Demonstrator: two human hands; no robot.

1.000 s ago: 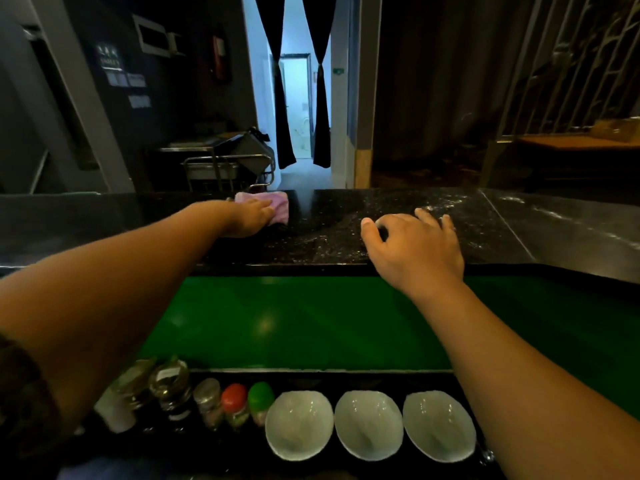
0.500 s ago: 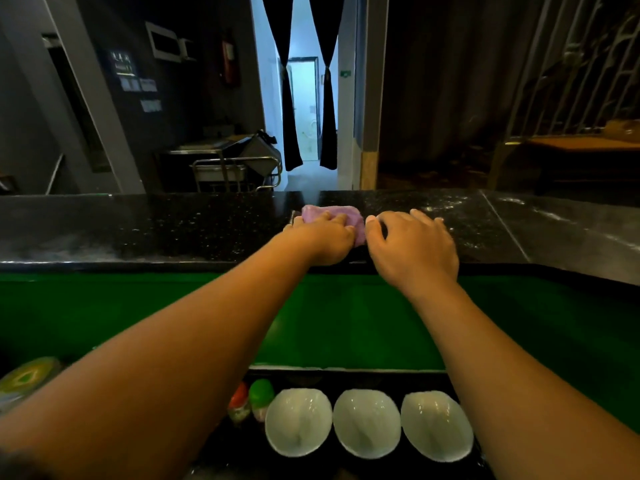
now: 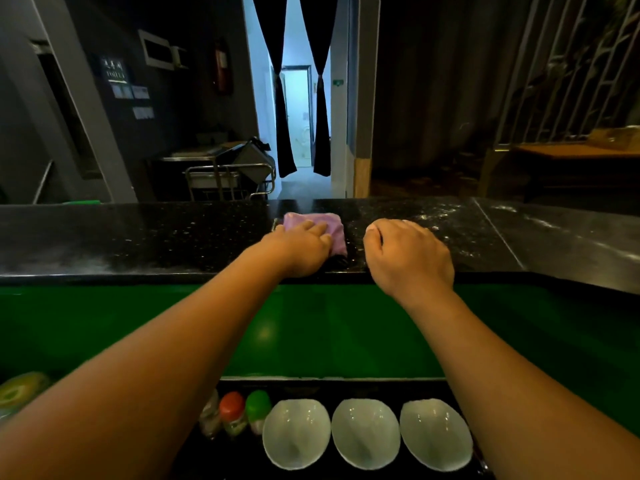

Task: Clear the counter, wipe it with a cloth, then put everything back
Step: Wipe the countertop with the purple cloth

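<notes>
A black speckled stone counter (image 3: 173, 237) runs across the view at arm's reach. My left hand (image 3: 301, 247) presses a folded pink-purple cloth (image 3: 329, 225) flat onto the counter near its middle. My right hand (image 3: 408, 254) rests on the counter just right of the cloth, fingers curled loosely, holding nothing. A wet streaky patch shows on the counter to the right of my right hand.
Below the counter is a green front panel (image 3: 311, 327). On a lower black shelf stand three white bowls (image 3: 365, 433) in a row, with small jars with orange and green caps (image 3: 242, 410) to their left. Behind the counter are a metal trolley (image 3: 228, 178) and a curtained doorway.
My left hand slid the cloth rightward along the counter, from the left part to the middle beside my right hand, then drew slightly back. My right hand's fingers curled in.
</notes>
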